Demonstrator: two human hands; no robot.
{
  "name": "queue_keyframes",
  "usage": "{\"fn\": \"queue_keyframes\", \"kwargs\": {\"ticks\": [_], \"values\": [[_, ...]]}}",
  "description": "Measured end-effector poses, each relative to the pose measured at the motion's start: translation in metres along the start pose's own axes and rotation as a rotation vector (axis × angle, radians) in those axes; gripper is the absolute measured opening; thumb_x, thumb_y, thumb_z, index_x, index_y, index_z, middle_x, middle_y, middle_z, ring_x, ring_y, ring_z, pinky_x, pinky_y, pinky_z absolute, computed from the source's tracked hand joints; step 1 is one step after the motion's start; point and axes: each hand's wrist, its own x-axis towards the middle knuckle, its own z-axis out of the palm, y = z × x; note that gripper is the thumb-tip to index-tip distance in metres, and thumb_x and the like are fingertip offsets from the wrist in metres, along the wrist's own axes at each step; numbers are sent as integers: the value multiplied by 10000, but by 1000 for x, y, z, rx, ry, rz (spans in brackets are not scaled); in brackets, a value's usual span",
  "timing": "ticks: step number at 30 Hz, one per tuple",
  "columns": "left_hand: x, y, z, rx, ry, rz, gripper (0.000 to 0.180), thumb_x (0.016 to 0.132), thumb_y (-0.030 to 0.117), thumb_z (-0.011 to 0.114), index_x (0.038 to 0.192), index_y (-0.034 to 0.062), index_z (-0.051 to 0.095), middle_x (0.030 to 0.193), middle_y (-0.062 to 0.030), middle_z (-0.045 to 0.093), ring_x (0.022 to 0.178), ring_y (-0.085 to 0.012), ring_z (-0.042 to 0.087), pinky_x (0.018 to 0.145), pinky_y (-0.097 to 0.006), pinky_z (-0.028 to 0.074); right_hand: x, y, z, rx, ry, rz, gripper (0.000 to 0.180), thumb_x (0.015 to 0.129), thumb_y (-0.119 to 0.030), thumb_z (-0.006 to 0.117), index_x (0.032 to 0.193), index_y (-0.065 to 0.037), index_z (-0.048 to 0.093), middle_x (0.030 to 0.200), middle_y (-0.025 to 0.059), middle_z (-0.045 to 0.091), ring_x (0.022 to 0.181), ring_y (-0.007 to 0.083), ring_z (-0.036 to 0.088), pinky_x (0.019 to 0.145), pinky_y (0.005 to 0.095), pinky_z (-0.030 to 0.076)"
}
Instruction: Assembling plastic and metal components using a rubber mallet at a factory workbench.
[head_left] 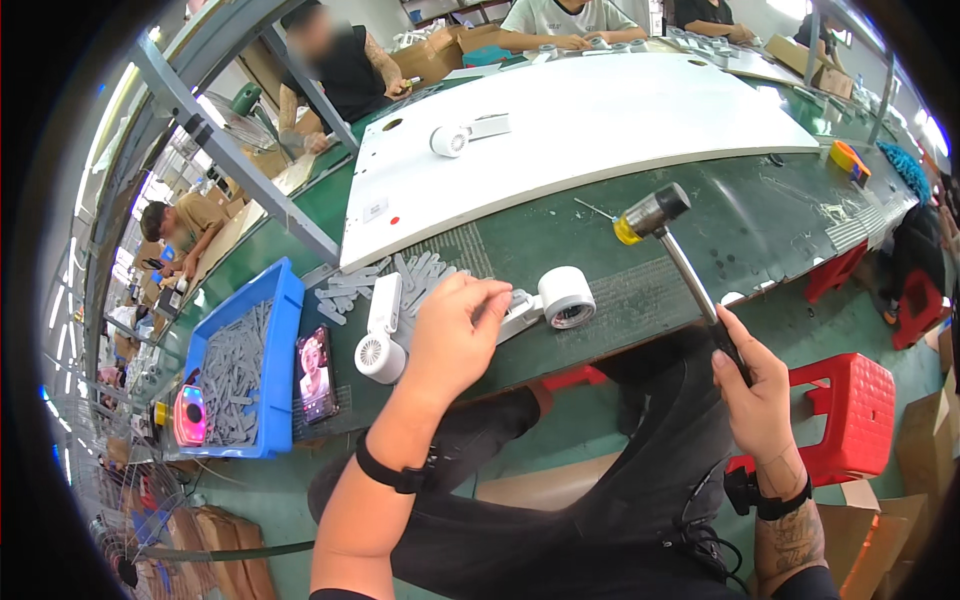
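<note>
Misaiming the black-and-yellow metal-shafted mallet (pixel 654 213), clasped in the right hand (pixel 752 392), could bruise the left hand (pixel 455 335), pinched, contents unclear, beside the white cylinder-headed plastic device (pixel 567 296) near the green desk's (pixel 740 220) front edge.

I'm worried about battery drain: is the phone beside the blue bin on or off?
On. The phone lies face up, and its screen is lit, showing a picture of a person.
</note>
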Motion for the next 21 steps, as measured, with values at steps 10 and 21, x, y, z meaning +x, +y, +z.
{"fn": "queue_keyframes", "kwargs": {"ticks": [10, 21], "values": [[-17, -20, 28, 24, 177, 178, 131, 979, 122, 816, 1073, 32, 835, 943, -65, 724, 805, -194, 682, 749, -304, 532, 20, -33, 19, -115, -163, -125, 474, 1037, -19, 665, 1510, -30, 654, 1311, 188, 792, 1230, 186, 729, 1076, 311, 508], [-23, -35, 26, -330, 26, -99, 167, 980, 133, 848, 982, -11, 763, 963, -58, 789, 885, -98, 686, 822, -270, 544, 45, -65, 30, -569, -405, -291, 481, 1016, -79, 669, 1495, -124, 679, 1023, 230, 768, 941, 437, 728, 833, 477, 578]]}}
